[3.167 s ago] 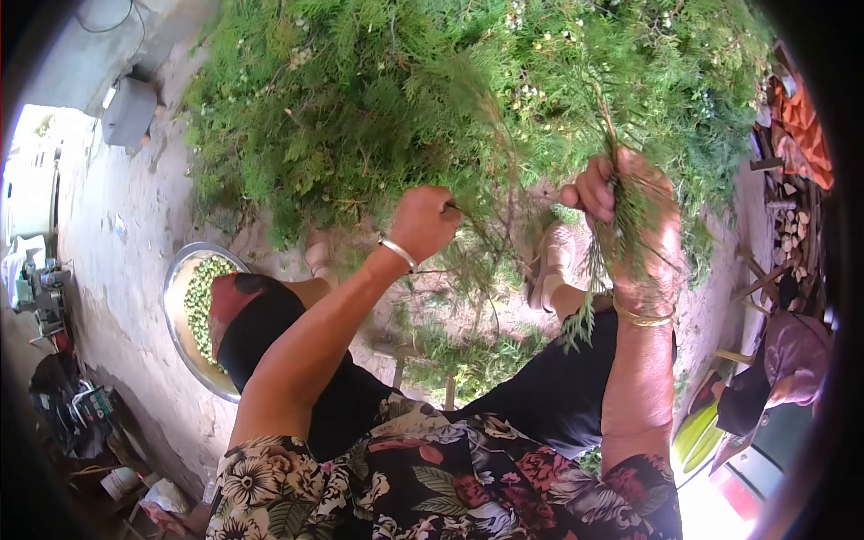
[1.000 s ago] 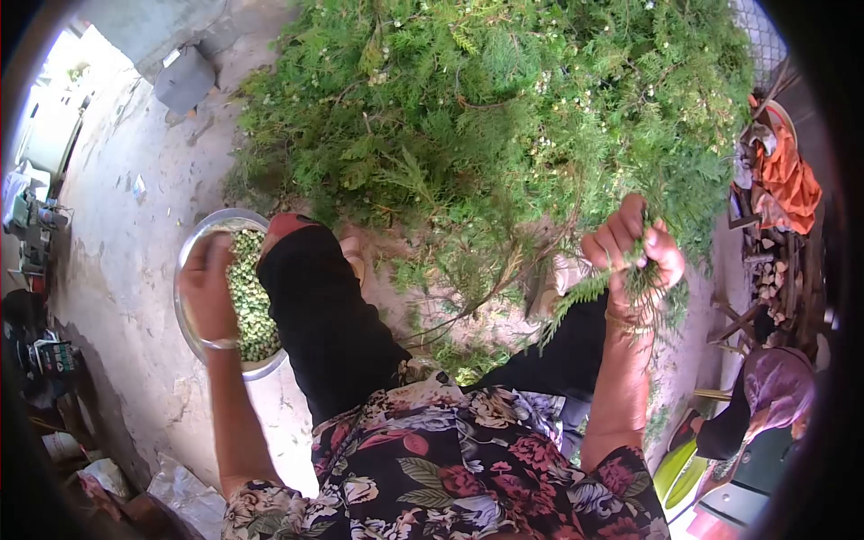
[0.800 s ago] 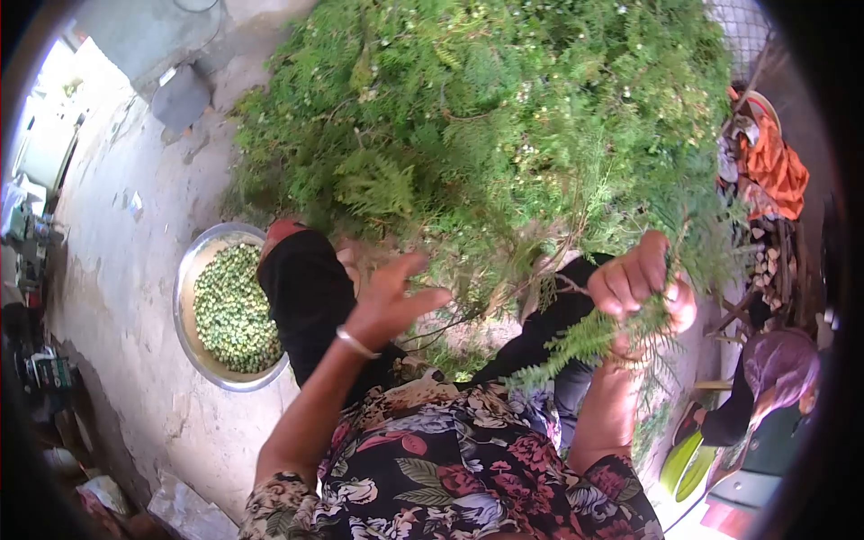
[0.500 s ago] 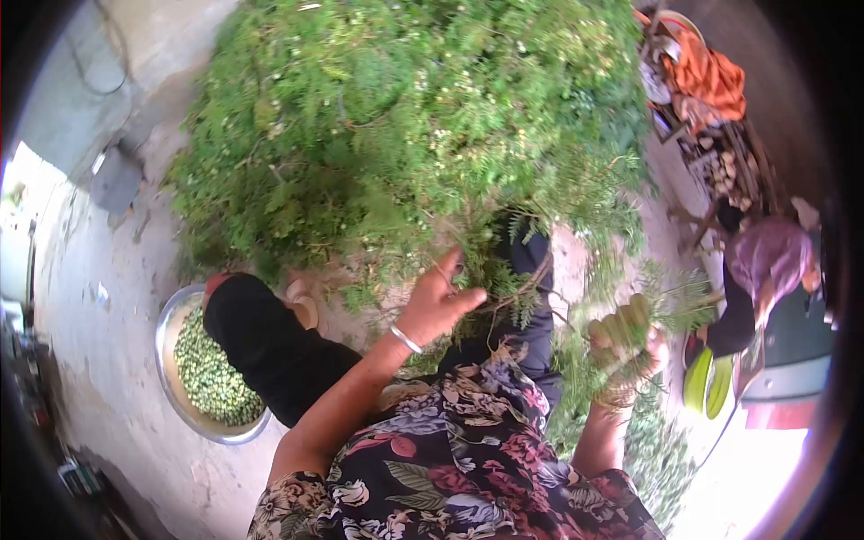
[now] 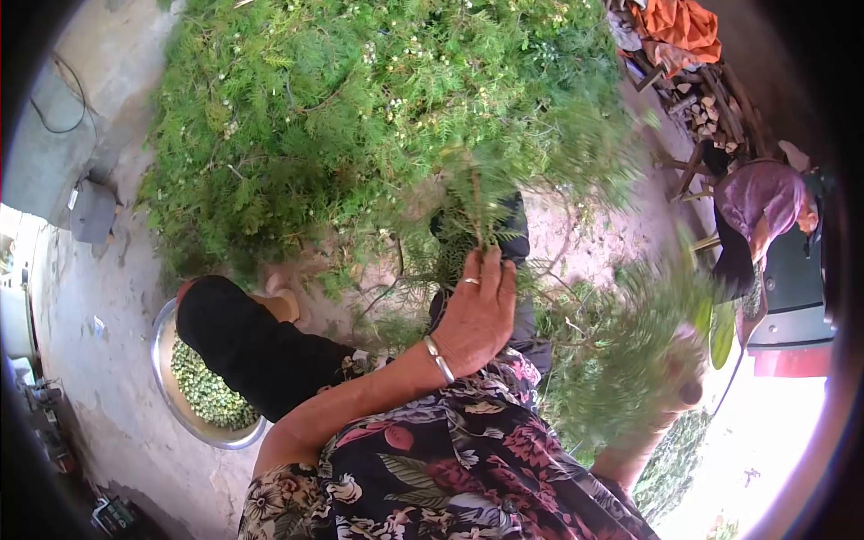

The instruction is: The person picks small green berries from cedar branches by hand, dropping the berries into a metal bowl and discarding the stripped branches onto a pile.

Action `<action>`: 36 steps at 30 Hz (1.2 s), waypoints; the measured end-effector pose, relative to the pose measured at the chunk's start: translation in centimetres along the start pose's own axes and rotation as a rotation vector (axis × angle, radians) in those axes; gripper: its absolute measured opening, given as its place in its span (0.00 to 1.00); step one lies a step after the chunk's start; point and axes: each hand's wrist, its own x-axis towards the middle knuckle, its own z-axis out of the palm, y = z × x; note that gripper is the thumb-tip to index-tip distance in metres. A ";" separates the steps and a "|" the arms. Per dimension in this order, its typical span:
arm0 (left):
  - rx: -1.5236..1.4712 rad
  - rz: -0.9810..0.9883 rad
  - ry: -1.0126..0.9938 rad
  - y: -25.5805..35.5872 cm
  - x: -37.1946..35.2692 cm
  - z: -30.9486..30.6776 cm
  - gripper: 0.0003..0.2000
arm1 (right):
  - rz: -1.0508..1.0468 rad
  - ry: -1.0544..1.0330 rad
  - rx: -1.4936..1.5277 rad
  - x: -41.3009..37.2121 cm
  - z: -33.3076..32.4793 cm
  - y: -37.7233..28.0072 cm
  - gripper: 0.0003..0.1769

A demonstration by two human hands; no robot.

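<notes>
My left hand [image 5: 481, 315], with a ring and a silver bangle, is in front of my lap, back upward. Its fingers are together, the tips closed at the stem of a leafy cypress branch [image 5: 477, 202]; the thumb is hidden. Off to the right, my right hand [image 5: 682, 364] is smeared by motion, closed on cypress sprigs [image 5: 643, 315] that blur along with it. A big heap of cypress branches [image 5: 360, 117] with small pale cones fills the ground ahead. By my left leg stands a metal basin [image 5: 162, 364] of small green cones [image 5: 211, 387].
More cut foliage [image 5: 585, 360] lies on the ground to my right. Another person in a purple head covering [image 5: 765, 202] sits at the right. Behind are stacked firewood [image 5: 706, 117] and an orange cloth [image 5: 679, 31]. A grey container [image 5: 93, 211] stands at the left.
My left hand has moved right and turned back upward, its spread fingers now closed at the branch stem. My right hand has swung right and down with its sprigs. The view has shifted slightly.
</notes>
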 end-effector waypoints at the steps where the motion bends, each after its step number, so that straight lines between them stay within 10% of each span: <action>1: 0.081 0.075 -0.042 0.3 0.3 0.0 0.25 | -0.113 -0.162 0.080 3.0 2.9 -1.1 0.36; 3: 0.108 0.097 -0.076 0.8 0.0 0.3 0.25 | -0.155 0.247 -0.536 3.3 1.0 -2.9 0.35; 6: 0.226 0.131 -0.151 1.1 0.1 0.4 0.23 | -0.406 0.482 -0.352 6.9 4.7 -4.0 0.35; 9: 0.354 0.149 -0.153 1.1 0.3 0.5 0.22 | -0.457 0.426 -0.210 7.8 6.9 -5.4 0.30; 13: 0.254 0.194 -0.141 1.2 0.3 0.2 0.22 | 0.090 0.319 -0.671 9.7 13.6 0.5 0.10; 17: 0.159 0.231 -0.196 0.8 0.0 -1.0 0.21 | 0.118 0.345 -1.265 10.1 9.1 8.5 0.09; 25: -0.068 0.287 -0.320 -0.7 -0.6 -3.0 0.27 | 0.463 0.629 -0.327 10.4 9.4 11.7 0.18; 32: -0.073 0.344 -0.356 -0.8 -0.4 -2.4 0.29 | 0.540 0.588 -0.861 13.4 9.3 11.4 0.22; 36: -0.094 0.337 -0.347 -1.0 -0.4 -2.2 0.28 | 0.446 0.618 -0.303 14.2 7.7 15.3 0.14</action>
